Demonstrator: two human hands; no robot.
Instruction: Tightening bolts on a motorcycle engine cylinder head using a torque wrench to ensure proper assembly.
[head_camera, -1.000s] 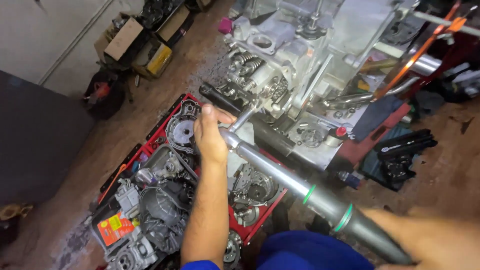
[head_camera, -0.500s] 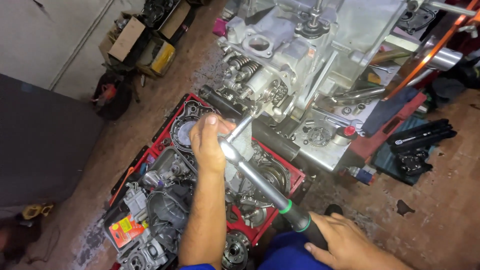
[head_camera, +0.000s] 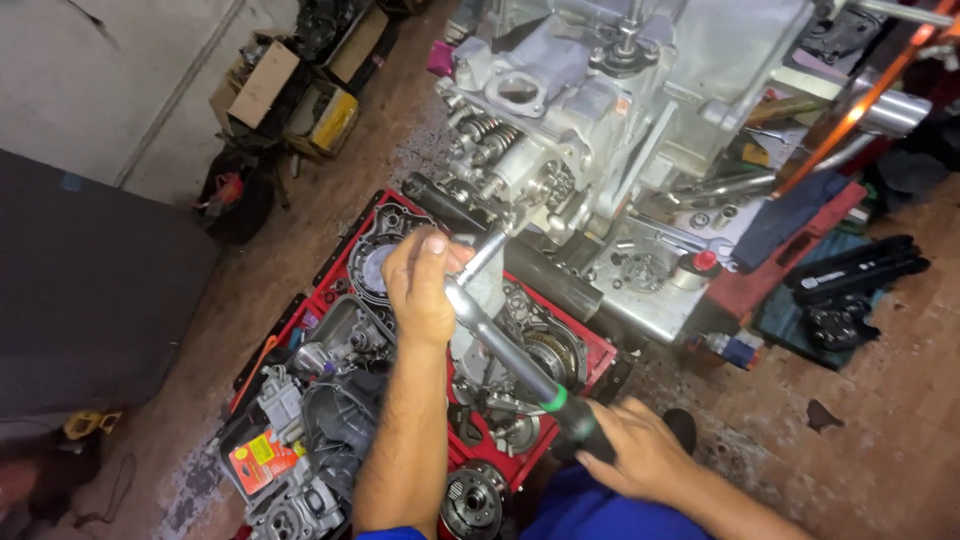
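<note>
So the big grey engine (head_camera: 620, 110) fills the top of the view with its upper edge cut off, and below it sits a red tray (head_camera: 590, 345) crammed with engine parts, mostly buried under both arms. The long ratchet wrench (head_camera: 505, 345) runs diagonally from the engine's lower side. The left hand (head_camera: 420, 285) is curled over its head end, hiding the socket, while the right hand (head_camera: 635, 450) is wrapped tight round the black grip.
</note>
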